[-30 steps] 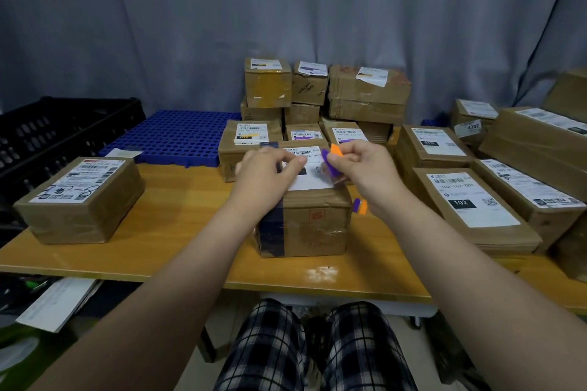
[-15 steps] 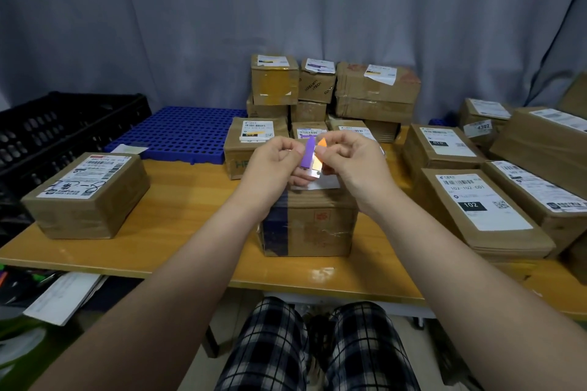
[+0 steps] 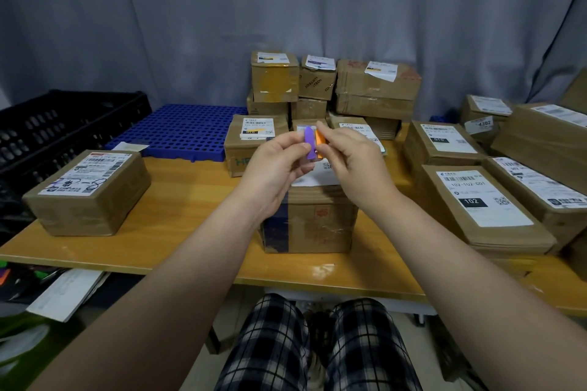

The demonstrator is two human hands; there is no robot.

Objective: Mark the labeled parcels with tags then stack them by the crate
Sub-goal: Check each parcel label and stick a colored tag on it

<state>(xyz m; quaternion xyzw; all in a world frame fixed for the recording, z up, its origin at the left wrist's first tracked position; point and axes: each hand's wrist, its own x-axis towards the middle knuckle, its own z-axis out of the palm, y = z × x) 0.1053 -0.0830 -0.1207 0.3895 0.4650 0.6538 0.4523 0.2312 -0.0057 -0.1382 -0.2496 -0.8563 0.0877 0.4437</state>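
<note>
While we hold both hands above the taped parcel (image 3: 309,225) at the near edge of the bench (image 3: 190,200), our left hand (image 3: 274,168) pinches a purple tag (image 3: 308,143) upright between thumb and fingers, and our right hand (image 3: 357,165) pinches an orange tag (image 3: 320,139) just beside it. The black crate (image 3: 63,124) stands at the far left, well apart.

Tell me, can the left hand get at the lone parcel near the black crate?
Probably yes: only bare table lies between the left hand and that parcel, though it pinches a purple tag.
</note>
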